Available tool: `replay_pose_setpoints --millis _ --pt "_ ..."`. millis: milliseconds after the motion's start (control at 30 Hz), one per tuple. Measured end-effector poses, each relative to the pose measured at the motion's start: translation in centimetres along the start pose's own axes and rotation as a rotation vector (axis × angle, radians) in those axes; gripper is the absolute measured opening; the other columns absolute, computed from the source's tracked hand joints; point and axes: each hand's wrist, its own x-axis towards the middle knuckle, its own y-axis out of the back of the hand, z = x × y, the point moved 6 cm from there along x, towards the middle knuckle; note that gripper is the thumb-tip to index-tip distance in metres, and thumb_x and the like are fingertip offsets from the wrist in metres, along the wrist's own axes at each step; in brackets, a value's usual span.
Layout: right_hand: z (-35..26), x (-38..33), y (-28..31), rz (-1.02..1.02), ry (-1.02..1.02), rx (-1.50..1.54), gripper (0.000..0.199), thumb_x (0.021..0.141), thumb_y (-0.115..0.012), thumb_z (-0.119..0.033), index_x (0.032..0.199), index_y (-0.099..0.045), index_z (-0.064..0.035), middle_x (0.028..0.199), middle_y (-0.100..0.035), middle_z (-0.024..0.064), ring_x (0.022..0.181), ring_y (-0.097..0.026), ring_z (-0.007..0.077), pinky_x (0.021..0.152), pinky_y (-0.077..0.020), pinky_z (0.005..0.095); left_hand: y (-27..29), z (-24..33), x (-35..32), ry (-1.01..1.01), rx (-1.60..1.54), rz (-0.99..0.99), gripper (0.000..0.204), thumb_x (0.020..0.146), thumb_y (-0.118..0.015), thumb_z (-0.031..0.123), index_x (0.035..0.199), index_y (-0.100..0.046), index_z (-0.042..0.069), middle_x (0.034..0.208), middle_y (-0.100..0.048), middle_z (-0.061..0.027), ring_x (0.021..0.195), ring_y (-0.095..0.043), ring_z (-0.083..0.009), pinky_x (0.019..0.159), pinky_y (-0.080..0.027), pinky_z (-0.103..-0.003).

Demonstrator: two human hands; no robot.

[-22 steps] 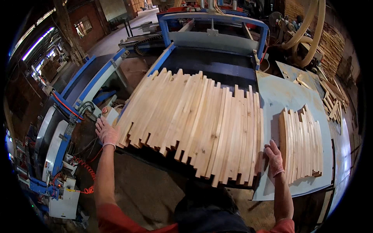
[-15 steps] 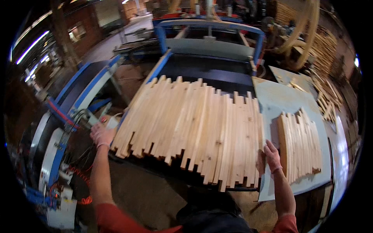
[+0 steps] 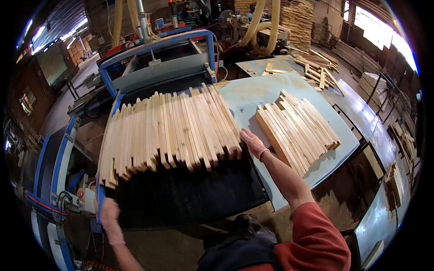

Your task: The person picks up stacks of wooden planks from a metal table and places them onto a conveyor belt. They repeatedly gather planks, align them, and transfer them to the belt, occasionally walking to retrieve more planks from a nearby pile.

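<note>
A wide row of pale wooden strips [image 3: 167,131], side by side with uneven ends, lies on the black conveyor belt [image 3: 190,194] of a blue-framed machine. My gloved right hand [image 3: 254,143] is at the row's right edge, fingers stretched out against or just beside the last strip, gripping nothing. My left hand [image 3: 111,220], also gloved, is by the blue side rail at the belt's near left corner. Motion smears its fingers, so its grip is unclear. To the right, a smaller block of strips [image 3: 296,131] rests on a light blue table [image 3: 244,101].
A control box [image 3: 86,199] with a red button stands left of the belt. The machine's blue crossbar [image 3: 156,47] spans the far end. Loose wood pieces [image 3: 318,72] lie beyond the table. Thick hoses [image 3: 271,31] hang behind, near stacked boards [image 3: 296,20].
The row of strips has moved away from me along the belt, baring black belt at the near end. My right hand has gone forward with it; the view has turned right.
</note>
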Motion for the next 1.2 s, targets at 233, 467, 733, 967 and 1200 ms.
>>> replay_pose_setpoints --millis 233,467,733,967,1200 --pt "0.9 -1.4 1.0 0.138 -0.011 -0.035 0.073 0.107 -0.066 -0.041 0.164 -0.045 0.0009 0.161 -0.057 0.0178 0.151 -0.052 0.0280 0.125 -0.0371 0.0347 -12.7 -15.7 -22.6 0.788 -0.203 -0.391 0.029 0.106 -0.067 0.016 0.126 -0.077 -0.001 0.114 -0.082 -0.0098 0.101 -0.076 -0.0151 0.085 -0.063 -0.031" --pt "1.2 -4.4 0.1 0.138 -0.003 0.111 0.071 0.104 -0.074 -0.026 0.163 -0.046 -0.0001 0.155 -0.064 0.0158 0.143 -0.059 0.0233 0.119 -0.0455 0.0350 -14.9 -34.5 -34.8 0.953 0.685 -0.595 0.033 0.104 -0.061 0.033 0.118 -0.078 0.009 0.113 -0.076 -0.0221 0.104 -0.072 -0.0386 0.088 -0.057 -0.050" --pt "2.3 -7.5 -0.3 0.186 0.081 0.101 0.068 0.098 -0.081 -0.017 0.159 -0.054 -0.0020 0.150 -0.067 0.0154 0.139 -0.063 0.0224 0.119 -0.0470 0.0341 -13.3 -36.0 -37.7 1.163 0.549 -0.423 0.036 0.106 -0.057 0.037 0.122 -0.076 0.011 0.124 -0.073 -0.0256 0.119 -0.066 -0.0435 0.099 -0.054 -0.052" --pt "1.7 -8.1 -0.7 0.208 0.145 0.004 0.068 0.097 -0.081 -0.015 0.158 -0.054 -0.0004 0.148 -0.068 0.0165 0.137 -0.064 0.0233 0.118 -0.0474 0.0345 -12.1 -37.9 -36.0 0.996 0.809 -0.602 0.040 0.106 -0.058 0.040 0.131 -0.070 0.010 0.132 -0.071 -0.0257 0.126 -0.064 -0.0446 0.104 -0.052 -0.051" --pt "2.2 -10.2 -0.8 0.186 0.077 0.049 0.069 0.097 -0.080 -0.008 0.159 -0.051 0.0010 0.150 -0.067 0.0183 0.140 -0.063 0.0254 0.120 -0.0462 0.0363 -14.7 -37.3 -32.9 0.906 0.671 -0.625 0.049 0.102 -0.067 0.042 0.138 -0.071 0.009 0.132 -0.073 -0.0189 0.114 -0.069 -0.0388 0.100 -0.055 -0.046"
